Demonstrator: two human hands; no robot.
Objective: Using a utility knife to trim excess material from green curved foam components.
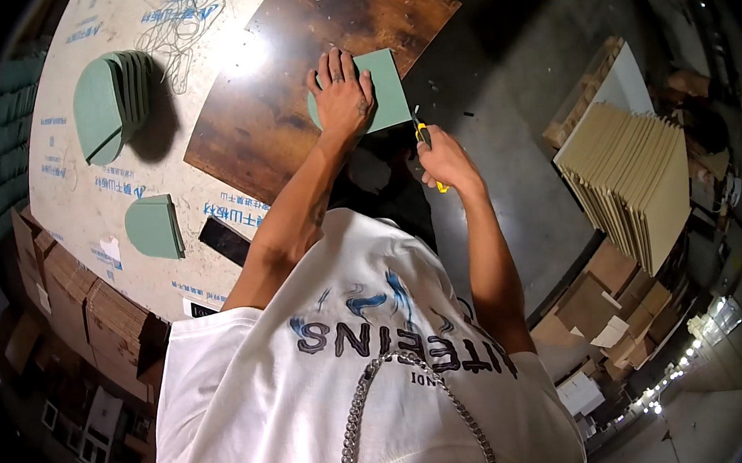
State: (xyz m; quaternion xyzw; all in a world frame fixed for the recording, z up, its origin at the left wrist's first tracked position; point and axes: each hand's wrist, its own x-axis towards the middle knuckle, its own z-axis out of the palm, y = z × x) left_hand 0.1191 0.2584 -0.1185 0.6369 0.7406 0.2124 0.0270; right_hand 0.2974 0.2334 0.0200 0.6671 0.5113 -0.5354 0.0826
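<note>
My left hand (pixel 343 94) lies flat with fingers spread on a green panel (pixel 387 89), pressing it to a brown wood-grain board (pixel 242 124). The panel has one rounded end, and its straight end juts past the board's right edge. Close to the panel's lower right corner, my right hand (pixel 448 159) is closed round a yellow and black utility knife (pixel 423 135). The knife's blade points up and away from me, just beside the panel; whether it touches the edge I cannot tell.
At the left of the pale table (pixel 69 108) stands a stack of green rounded panels (pixel 100 114). Nearer lie a smaller green stack (pixel 152 228) and a dark phone-like slab (pixel 224 241). Tangled string (pixel 185 27) lies at the back. Thin tan sheets (pixel 631 173) stand at right.
</note>
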